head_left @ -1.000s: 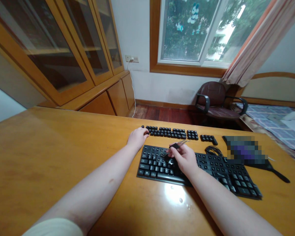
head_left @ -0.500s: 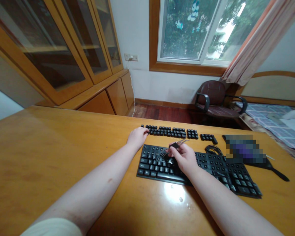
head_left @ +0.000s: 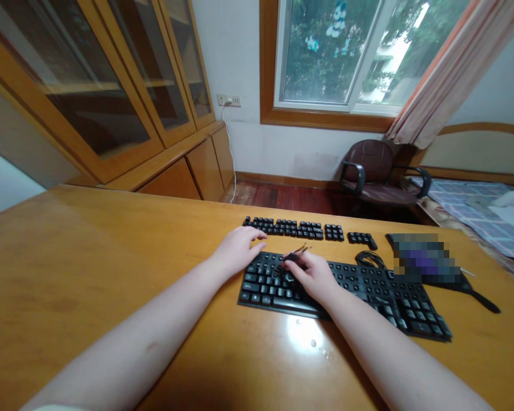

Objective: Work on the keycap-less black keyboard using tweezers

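My right hand [head_left: 316, 275] is closed around a small keycap puller [head_left: 290, 260], with thin wires projecting past the fingers. The puller's lower end is over the upper left part of a black keyboard [head_left: 297, 305]. Keycaps remain on the lower left and far right, while bare sockets show along the upper rows. Thumb and fingers apart, my left hand [head_left: 236, 250] hovers or rests by the keyboard's top left corner; I see nothing held in it. Just beyond its fingertips, loose black keycaps [head_left: 286, 228] lie in neat groups along the desk's far side.
A coiled black cable [head_left: 370, 260] lies behind the keyboard. At the right is a dark flat item [head_left: 445, 279], partly pixelated, with a strap. Past the wooden desk [head_left: 89, 274] stand an armchair [head_left: 370, 171] and a glass-door cabinet [head_left: 154, 131].
My left hand has drawn back from the keycap rows towards the keyboard, its fingers spreading. The right hand has shifted slightly left and down with the puller.
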{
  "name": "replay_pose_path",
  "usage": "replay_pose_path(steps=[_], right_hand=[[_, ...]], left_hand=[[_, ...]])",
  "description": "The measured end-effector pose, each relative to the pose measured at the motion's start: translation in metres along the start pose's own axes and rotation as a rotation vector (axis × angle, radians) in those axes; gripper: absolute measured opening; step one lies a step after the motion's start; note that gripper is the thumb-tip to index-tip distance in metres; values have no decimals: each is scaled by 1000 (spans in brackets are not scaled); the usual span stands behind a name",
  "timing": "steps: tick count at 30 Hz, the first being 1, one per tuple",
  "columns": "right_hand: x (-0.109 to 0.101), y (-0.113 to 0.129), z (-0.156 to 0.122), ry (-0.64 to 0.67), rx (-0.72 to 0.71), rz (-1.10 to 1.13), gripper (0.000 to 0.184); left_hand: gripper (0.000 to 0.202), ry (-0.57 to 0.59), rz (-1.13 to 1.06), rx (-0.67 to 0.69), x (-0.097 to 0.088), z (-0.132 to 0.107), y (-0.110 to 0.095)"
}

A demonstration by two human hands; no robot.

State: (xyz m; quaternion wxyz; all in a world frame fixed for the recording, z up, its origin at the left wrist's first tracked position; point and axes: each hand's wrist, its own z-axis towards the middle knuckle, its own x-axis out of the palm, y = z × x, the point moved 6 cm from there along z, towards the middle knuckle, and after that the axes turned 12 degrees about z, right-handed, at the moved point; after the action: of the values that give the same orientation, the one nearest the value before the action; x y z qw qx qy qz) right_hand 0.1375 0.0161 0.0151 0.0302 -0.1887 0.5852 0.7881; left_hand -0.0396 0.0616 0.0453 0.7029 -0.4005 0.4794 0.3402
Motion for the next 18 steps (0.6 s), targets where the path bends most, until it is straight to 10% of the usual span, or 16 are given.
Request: replay_pose_path(steps=[8,18], right_hand=[[13,-21,5,69,171,263,18],[16,-27,6,14,199,238,15]], left_hand=[[28,-54,-214,-35,26,-57,-26],[34,-81,-146,0,40,-60,-30]])
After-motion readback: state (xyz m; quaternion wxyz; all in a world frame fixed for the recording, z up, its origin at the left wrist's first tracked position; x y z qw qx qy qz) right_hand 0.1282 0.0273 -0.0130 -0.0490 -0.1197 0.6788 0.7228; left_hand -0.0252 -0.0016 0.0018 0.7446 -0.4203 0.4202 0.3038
